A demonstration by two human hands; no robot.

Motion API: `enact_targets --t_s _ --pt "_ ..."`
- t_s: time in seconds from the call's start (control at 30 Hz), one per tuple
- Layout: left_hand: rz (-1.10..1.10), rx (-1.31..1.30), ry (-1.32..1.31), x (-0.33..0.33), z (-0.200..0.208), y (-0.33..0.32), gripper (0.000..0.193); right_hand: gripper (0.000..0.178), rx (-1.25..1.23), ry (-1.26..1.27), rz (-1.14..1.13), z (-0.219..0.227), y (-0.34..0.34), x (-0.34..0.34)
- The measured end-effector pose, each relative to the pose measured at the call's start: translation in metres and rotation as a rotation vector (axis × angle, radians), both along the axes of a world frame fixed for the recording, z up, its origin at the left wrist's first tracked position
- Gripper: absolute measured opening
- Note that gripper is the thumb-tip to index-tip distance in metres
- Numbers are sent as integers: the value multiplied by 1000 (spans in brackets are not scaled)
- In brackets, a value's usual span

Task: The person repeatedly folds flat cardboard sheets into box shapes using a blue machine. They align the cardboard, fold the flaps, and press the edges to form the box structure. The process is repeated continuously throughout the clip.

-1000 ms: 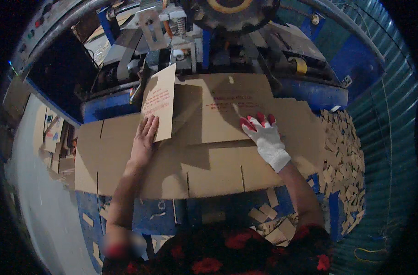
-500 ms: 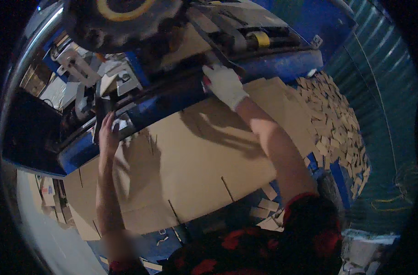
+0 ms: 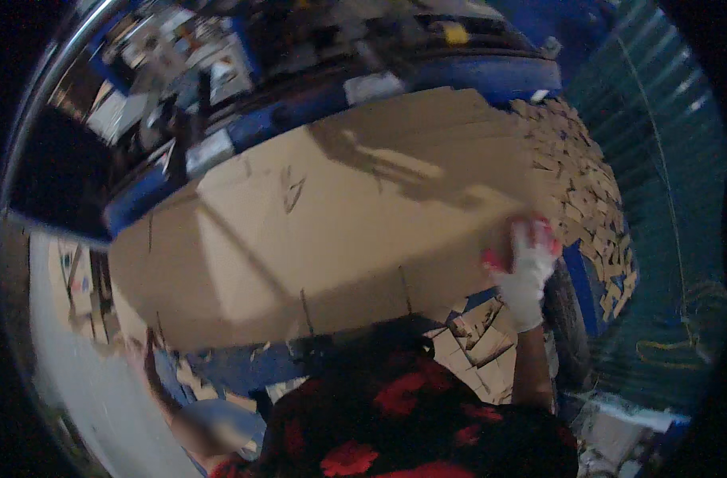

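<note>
A large slotted cardboard sheet (image 3: 339, 231) lies before me, with layered edges at its far right side suggesting a pile. My right hand (image 3: 527, 271), in a white glove with red on the fingers, is at the sheet's near right edge. Its thumb and fingers are spread apart. Down at the near left corner is my left hand (image 3: 147, 358), bare and blurred. It is close to or touching the cardboard; its fingers are too smeared to read.
Beyond the sheet runs a machine's blue beam (image 3: 475, 80), bearing a pale metal plate (image 3: 371, 88). Small cardboard scraps (image 3: 587, 199) are heaped on the right beside a green corrugated wall (image 3: 658, 159). More cardboard pieces (image 3: 483, 342) lie below my right hand.
Both hands have left the machine's beam and come back toward me, the left to the near left corner, the right to the near right edge. The dark notched wheel is out of sight.
</note>
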State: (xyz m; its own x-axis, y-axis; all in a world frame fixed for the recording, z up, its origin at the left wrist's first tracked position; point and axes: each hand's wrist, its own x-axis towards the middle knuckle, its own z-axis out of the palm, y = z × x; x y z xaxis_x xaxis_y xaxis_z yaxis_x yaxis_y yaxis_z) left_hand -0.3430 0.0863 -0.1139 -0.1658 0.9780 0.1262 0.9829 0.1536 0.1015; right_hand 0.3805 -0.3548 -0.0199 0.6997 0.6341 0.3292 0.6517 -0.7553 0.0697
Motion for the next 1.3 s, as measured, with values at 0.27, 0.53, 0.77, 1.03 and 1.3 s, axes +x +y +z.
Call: enact_targets --t_s 0.27,0.53,0.77,1.03,1.3 --pt "150 -162 12 60 69 -15 83 67 1427 930 -117 -80 -64 75" --pt "-241 460 -1610 93 83 -39 48 53 1701 696 430 5 -38 63" --pt "-18 -58 -1982 154 82 -67 57 45 1692 1316 173 -12 57 24" --pt "-515 -17 -908 207 94 -150 55 51 604 702 249 16 43 -34" --pt "-926 199 -398 320 99 -113 66 62 -203 -117 847 18 145 -39"
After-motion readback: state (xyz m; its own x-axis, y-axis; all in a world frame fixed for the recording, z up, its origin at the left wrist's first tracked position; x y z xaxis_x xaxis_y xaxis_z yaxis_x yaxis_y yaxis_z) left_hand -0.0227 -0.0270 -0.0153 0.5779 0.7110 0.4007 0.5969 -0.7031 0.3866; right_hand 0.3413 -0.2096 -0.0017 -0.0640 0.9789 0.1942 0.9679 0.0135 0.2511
